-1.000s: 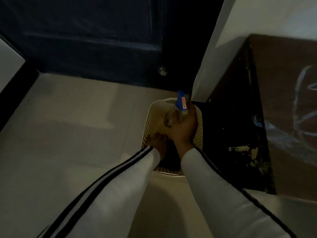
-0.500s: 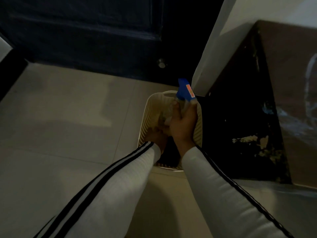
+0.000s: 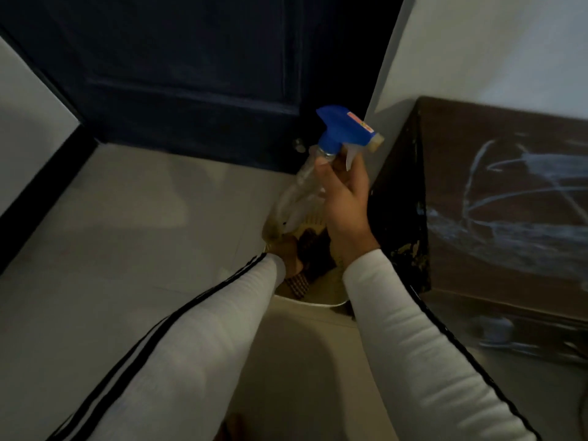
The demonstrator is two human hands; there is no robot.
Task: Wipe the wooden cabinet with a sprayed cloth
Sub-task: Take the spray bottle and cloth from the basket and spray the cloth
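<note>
My right hand (image 3: 345,202) grips a clear spray bottle (image 3: 299,189) by its neck, below the blue trigger head (image 3: 345,128), and holds it tilted above a pale slatted basket (image 3: 321,302) on the floor. Down inside the basket, my left hand (image 3: 291,256) holds a checked brown cloth (image 3: 297,284), which is mostly hidden by my sleeve. The dark wooden cabinet (image 3: 496,198) stands at the right, its top marked with pale smears.
A dark blue door (image 3: 191,68) closes the back of the space, with a small round stop (image 3: 298,144) at its foot. Pale floor tiles (image 3: 127,233) spread to the left. A white wall corner (image 3: 413,52) stands behind the cabinet.
My right hand has lifted the spray bottle up out of the basket. My left hand stays low in the basket with the cloth.
</note>
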